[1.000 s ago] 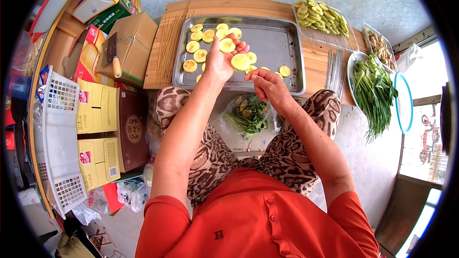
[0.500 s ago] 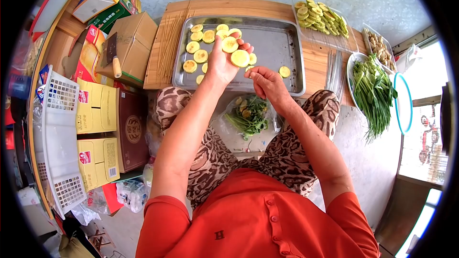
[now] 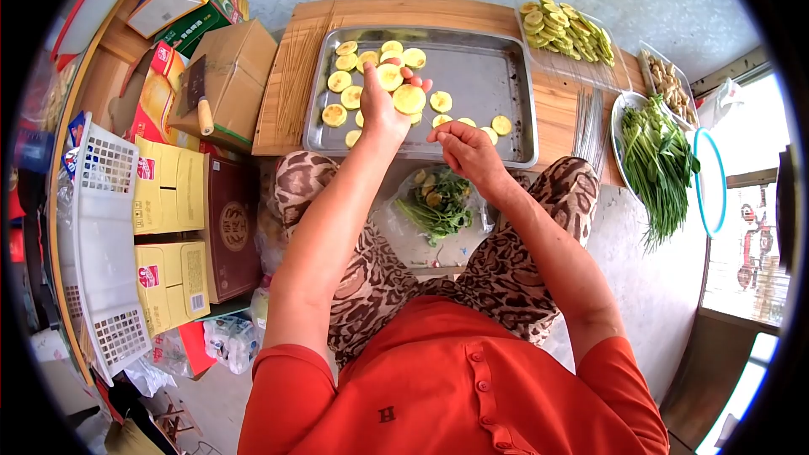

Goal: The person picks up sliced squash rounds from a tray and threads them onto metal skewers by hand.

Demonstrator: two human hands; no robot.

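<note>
My left hand [image 3: 383, 116] is closed around round zucchini slices [image 3: 409, 99], with two yellow faces showing between thumb and fingers. It is over the metal tray [image 3: 493, 76]. My right hand [image 3: 472, 150] is pinched at the tray's near edge, fingertips pointing toward the left hand. What it grips looks like a thin skewer, barely visible. Several loose slices [image 3: 334, 115] lie in the tray's left part, and a few more [image 3: 501, 125] lie near the right hand.
Thin wooden sticks [image 3: 305, 76] lie left of the tray, metal skewers [image 3: 588, 126] to its right. A clear container of sliced vegetables [image 3: 560, 29] and a bowl of greens [image 3: 653, 147] are at the right. Below the table sits a bag of leafy scraps [image 3: 438, 206]. A cleaver [image 3: 200, 97] is by the boxes.
My left hand has shifted a little left and down with its slices. My right hand has moved slightly left and down, still pinched. Another slice beside it in the tray is now uncovered.
</note>
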